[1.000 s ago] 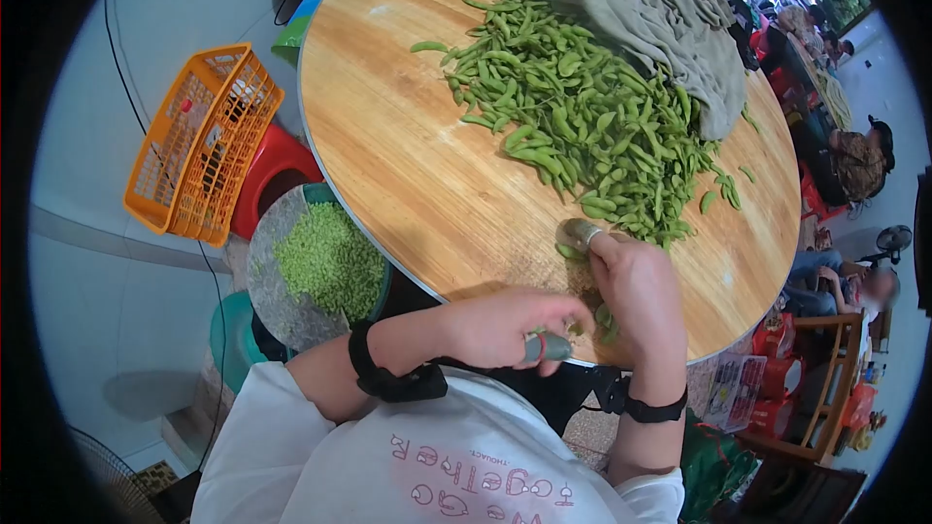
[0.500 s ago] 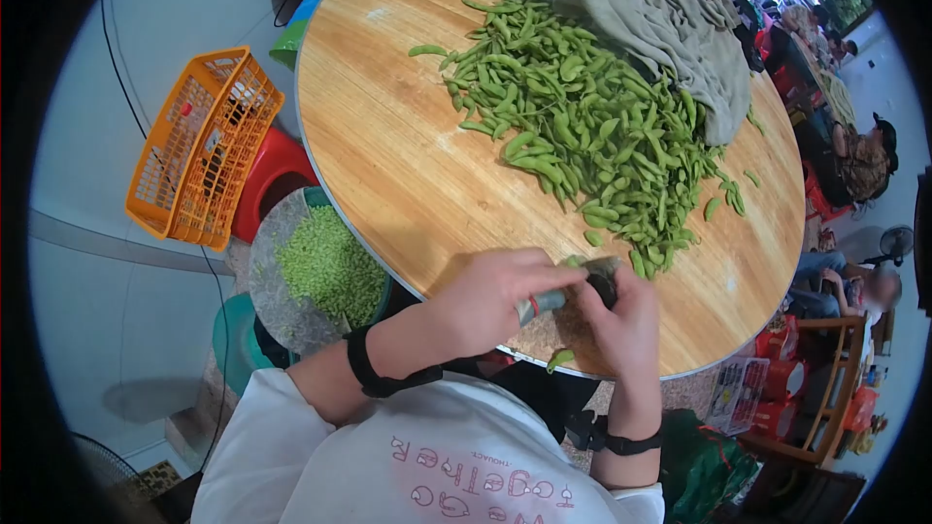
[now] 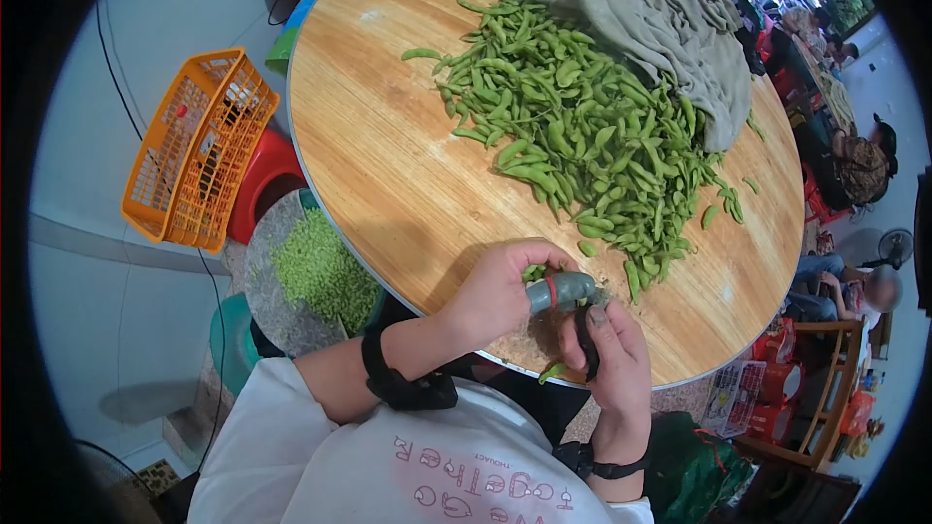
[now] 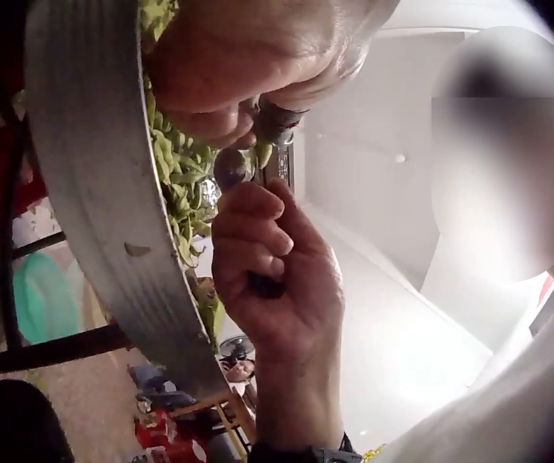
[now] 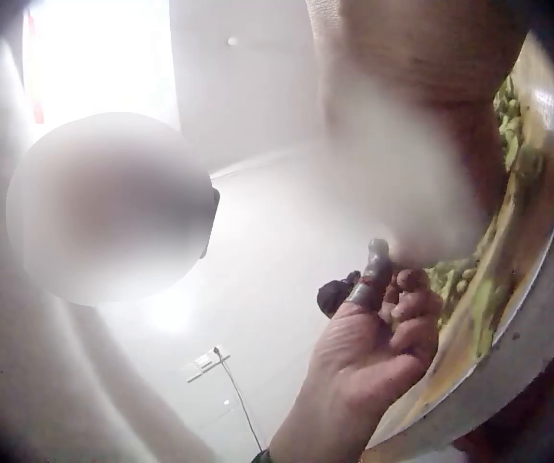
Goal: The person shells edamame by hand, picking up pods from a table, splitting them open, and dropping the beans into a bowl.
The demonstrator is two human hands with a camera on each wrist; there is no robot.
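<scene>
My left hand [image 3: 497,293] is over the table's near edge, its thumb in a grey cover [image 3: 563,291] with a red band. It pinches a green soybean pod [image 4: 264,154], mostly hidden by the fingers. Close beside it, my right hand [image 3: 621,361] curls around a small black curved tool [image 3: 586,342]; its exact kind I cannot tell. The fingertips of both hands almost meet. A single pod [image 3: 551,372] lies at the table edge below them. Beyond the hands spreads a large heap of pods [image 3: 602,146] on the round wooden table [image 3: 379,136].
Left of the table, shelled green beans [image 3: 325,267] fill a container on a grey stone-like top [image 3: 262,272]. An orange crate [image 3: 194,155] stands on a red stool [image 3: 262,175]. A grey-green cloth [image 3: 670,49] covers part of the heap. Other people sit around the room.
My right hand has drawn back from the pods toward me and turned, showing the black tool. The left hand has risen from the edge to meet it. One pod now lies at the edge.
</scene>
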